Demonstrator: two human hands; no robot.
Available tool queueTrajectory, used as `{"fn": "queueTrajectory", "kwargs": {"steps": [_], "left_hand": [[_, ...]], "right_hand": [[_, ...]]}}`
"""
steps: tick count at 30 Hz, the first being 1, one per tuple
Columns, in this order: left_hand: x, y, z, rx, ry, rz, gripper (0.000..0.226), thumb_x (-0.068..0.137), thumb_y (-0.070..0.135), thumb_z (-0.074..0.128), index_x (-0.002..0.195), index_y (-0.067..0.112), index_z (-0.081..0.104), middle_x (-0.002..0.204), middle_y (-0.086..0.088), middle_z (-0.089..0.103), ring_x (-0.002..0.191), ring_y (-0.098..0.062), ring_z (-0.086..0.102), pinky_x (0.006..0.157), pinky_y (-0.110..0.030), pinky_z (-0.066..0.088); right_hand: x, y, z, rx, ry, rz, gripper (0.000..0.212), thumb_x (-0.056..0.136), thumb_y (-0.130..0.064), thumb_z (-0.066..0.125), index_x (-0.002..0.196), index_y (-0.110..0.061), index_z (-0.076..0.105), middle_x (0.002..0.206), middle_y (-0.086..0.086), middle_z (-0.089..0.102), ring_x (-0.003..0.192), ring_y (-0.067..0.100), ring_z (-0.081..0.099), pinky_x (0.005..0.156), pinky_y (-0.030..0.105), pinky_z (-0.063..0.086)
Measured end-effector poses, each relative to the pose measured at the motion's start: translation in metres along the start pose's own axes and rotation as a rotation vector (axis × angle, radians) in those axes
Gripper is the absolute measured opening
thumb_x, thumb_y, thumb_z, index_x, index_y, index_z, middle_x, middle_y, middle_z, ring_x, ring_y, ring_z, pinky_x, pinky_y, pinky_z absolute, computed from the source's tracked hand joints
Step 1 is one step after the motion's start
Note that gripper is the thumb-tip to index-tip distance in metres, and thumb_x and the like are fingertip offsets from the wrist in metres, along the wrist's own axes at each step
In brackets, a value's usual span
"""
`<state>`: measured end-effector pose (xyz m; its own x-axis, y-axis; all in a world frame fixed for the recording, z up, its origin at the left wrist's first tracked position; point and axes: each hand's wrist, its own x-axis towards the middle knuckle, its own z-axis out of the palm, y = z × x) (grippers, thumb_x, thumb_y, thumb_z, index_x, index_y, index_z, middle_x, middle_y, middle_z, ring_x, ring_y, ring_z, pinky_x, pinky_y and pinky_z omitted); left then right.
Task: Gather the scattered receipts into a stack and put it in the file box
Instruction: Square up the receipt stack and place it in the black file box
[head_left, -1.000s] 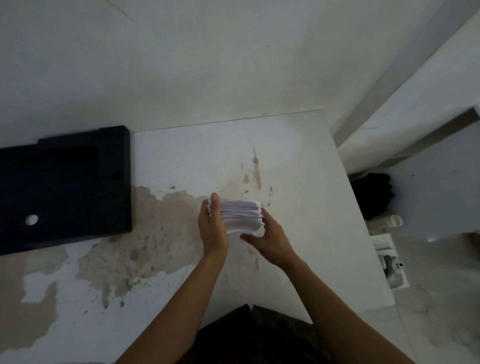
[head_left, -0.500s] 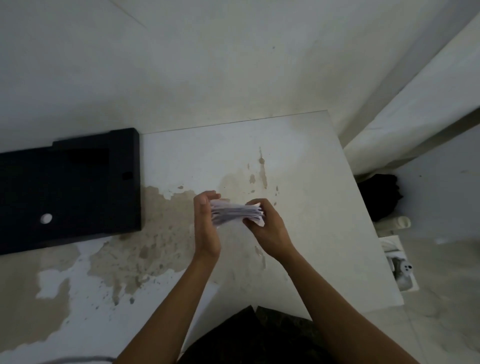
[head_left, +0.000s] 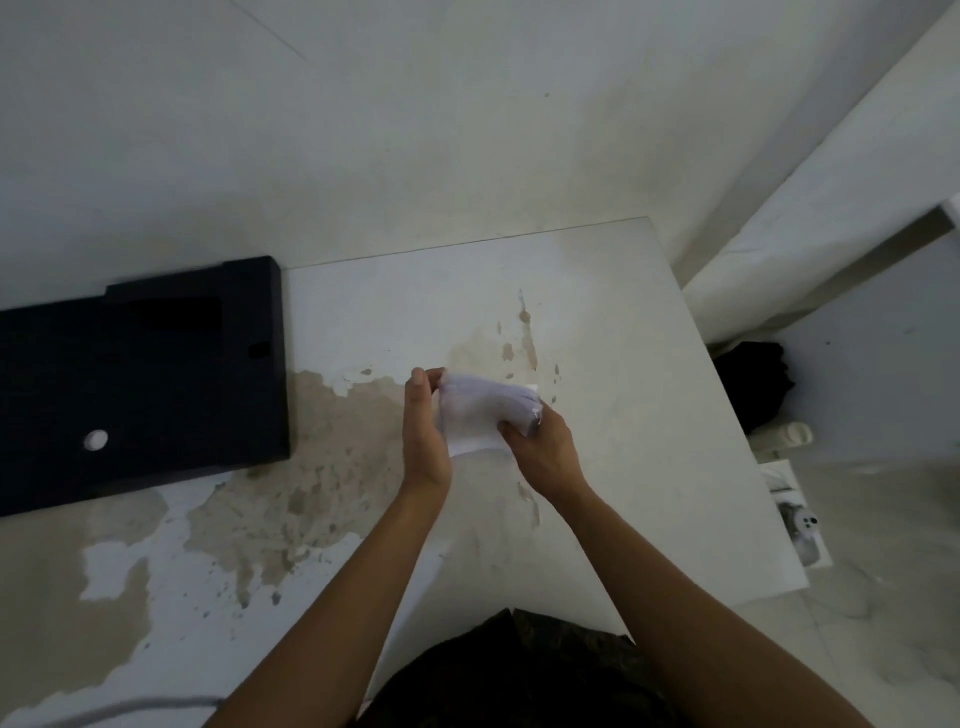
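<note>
Receipt stack (head_left: 483, 410) is held over stained white table (head_left: 623, 332), well right of black file box (head_left: 140, 379). Left end is gripped by left hand (head_left: 423, 434), right end by right hand (head_left: 540, 452), fingers curled round it.

A white table (head_left: 613, 322) bears a wide brown stain (head_left: 322, 467) across its left and middle. On the floor to its right lie a dark bundle (head_left: 753, 379), a pale cylinder (head_left: 792, 434) just beside it and, nearer, a printed white carton (head_left: 800, 525). A grey cable (head_left: 130, 709) crosses the near left corner.
</note>
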<state>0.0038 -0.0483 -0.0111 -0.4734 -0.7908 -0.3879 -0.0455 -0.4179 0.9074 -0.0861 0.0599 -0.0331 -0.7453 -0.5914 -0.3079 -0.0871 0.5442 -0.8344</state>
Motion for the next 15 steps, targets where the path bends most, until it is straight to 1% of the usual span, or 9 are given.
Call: {"fn": "queueTrajectory", "kwargs": {"steps": [2, 3, 4, 5, 6, 7, 9, 12, 15], "left_hand": [[-0.003, -0.004, -0.004, 0.094, -0.083, -0.03, 0.07, 0.084, 0.074, 0.036, 0.12, 0.019, 0.06, 0.117, -0.008, 0.065, 0.108, -0.02, 0.062, 0.089, -0.032, 0.053], [-0.004, -0.004, -0.007, 0.137, -0.116, -0.046, 0.068, 0.084, 0.073, 0.038, 0.121, 0.019, 0.057, 0.118, -0.005, 0.064, 0.109, -0.018, 0.061, 0.087, -0.026, 0.052], [-0.006, -0.003, -0.01, 0.183, -0.136, -0.052, 0.062, 0.084, 0.07, 0.043, 0.12, 0.021, 0.056, 0.115, 0.0, 0.063, 0.105, -0.013, 0.06, 0.081, -0.017, 0.05], [-0.006, 0.0, -0.013, 0.238, -0.152, -0.05, 0.056, 0.083, 0.067, 0.049, 0.118, 0.024, 0.055, 0.111, 0.006, 0.062, 0.1, -0.007, 0.06, 0.072, -0.009, 0.048], [-0.006, 0.002, -0.017, 0.297, -0.167, -0.048, 0.053, 0.081, 0.063, 0.053, 0.116, 0.024, 0.054, 0.107, 0.009, 0.062, 0.095, -0.004, 0.059, 0.065, -0.006, 0.046], [-0.005, 0.005, -0.022, 0.356, -0.187, -0.048, 0.053, 0.077, 0.06, 0.057, 0.115, 0.023, 0.054, 0.106, 0.01, 0.062, 0.093, -0.003, 0.06, 0.061, -0.007, 0.046], [-0.003, 0.01, -0.027, 0.445, -0.24, -0.056, 0.052, 0.075, 0.053, 0.065, 0.114, 0.019, 0.056, 0.105, 0.005, 0.065, 0.09, -0.008, 0.063, 0.062, -0.015, 0.045], [-0.011, 0.013, -0.024, 0.401, -0.285, -0.107, 0.037, 0.086, 0.033, 0.068, 0.119, 0.018, 0.059, 0.111, -0.003, 0.067, 0.097, -0.022, 0.065, 0.067, -0.029, 0.053], [-0.025, 0.015, -0.016, 0.251, -0.238, -0.162, 0.039, 0.086, 0.027, 0.066, 0.124, 0.021, 0.059, 0.118, -0.003, 0.067, 0.103, -0.027, 0.065, 0.085, -0.047, 0.057]], "right_hand": [[-0.003, 0.003, -0.001, -0.026, -0.021, 0.046, 0.019, 0.095, -0.02, 0.063, 0.108, -0.008, 0.069, 0.096, 0.004, 0.069, 0.085, 0.017, 0.064, 0.075, 0.028, 0.05], [-0.004, 0.002, -0.002, -0.022, -0.019, 0.054, 0.014, 0.095, -0.021, 0.063, 0.097, -0.009, 0.069, 0.088, 0.004, 0.068, 0.079, 0.016, 0.062, 0.07, 0.027, 0.048], [-0.007, -0.002, -0.004, -0.019, -0.005, 0.066, 0.013, 0.095, -0.022, 0.062, 0.088, -0.012, 0.066, 0.08, 0.002, 0.066, 0.073, 0.015, 0.06, 0.064, 0.024, 0.046], [-0.009, -0.005, -0.006, -0.005, 0.016, 0.081, 0.014, 0.095, -0.024, 0.062, 0.086, -0.014, 0.064, 0.078, 0.001, 0.064, 0.071, 0.015, 0.06, 0.06, 0.021, 0.045], [-0.011, -0.009, -0.009, 0.023, 0.031, 0.101, 0.011, 0.094, -0.026, 0.061, 0.091, -0.015, 0.064, 0.081, 0.0, 0.066, 0.074, 0.015, 0.062, 0.059, 0.018, 0.046], [-0.013, -0.013, -0.012, 0.067, 0.039, 0.118, 0.014, 0.094, -0.027, 0.06, 0.101, -0.015, 0.065, 0.09, -0.001, 0.068, 0.081, 0.016, 0.065, 0.061, 0.019, 0.048], [-0.018, -0.022, -0.018, 0.162, 0.027, 0.149, 0.026, 0.094, -0.029, 0.06, 0.116, -0.016, 0.063, 0.106, 0.0, 0.07, 0.093, 0.018, 0.067, 0.071, 0.026, 0.054], [-0.027, -0.033, -0.018, 0.266, 0.028, 0.15, 0.027, 0.095, -0.03, 0.059, 0.12, -0.02, 0.059, 0.114, 0.001, 0.067, 0.101, 0.018, 0.065, 0.083, 0.035, 0.057], [-0.036, -0.042, -0.007, 0.454, 0.022, 0.238, 0.031, 0.094, -0.029, 0.061, 0.122, -0.02, 0.052, 0.121, 0.002, 0.062, 0.106, 0.02, 0.063, 0.088, 0.04, 0.056]]}}
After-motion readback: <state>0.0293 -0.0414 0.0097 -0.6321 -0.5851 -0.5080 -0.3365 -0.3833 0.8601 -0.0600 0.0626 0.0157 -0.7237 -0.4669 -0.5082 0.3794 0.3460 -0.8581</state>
